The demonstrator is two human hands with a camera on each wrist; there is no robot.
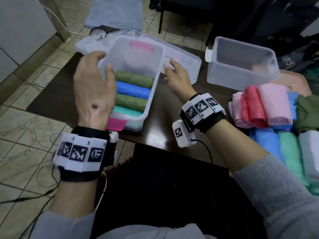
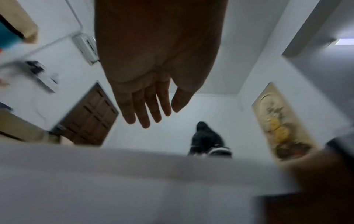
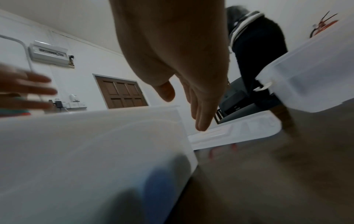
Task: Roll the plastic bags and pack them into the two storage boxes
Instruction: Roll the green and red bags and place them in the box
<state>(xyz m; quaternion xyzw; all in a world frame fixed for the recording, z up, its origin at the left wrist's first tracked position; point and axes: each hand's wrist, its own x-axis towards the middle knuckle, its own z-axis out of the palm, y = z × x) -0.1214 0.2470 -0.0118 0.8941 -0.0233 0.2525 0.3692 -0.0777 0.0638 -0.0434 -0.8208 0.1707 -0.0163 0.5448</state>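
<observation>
Lying side by side in the near storage box (image 1: 151, 94) on the tabletop (image 1: 51, 94), four rolled bags (image 1: 133, 88) are seen, with room left at its far end. The box is flanked by the left hand (image 1: 94, 87) and right hand (image 1: 176, 76), both loosely spread and gripping nothing. Packing seems half done; next, a roll must be fetched from the pile (image 1: 262, 107) on the right, while the second box (image 1: 241, 64) stands unfilled.
</observation>
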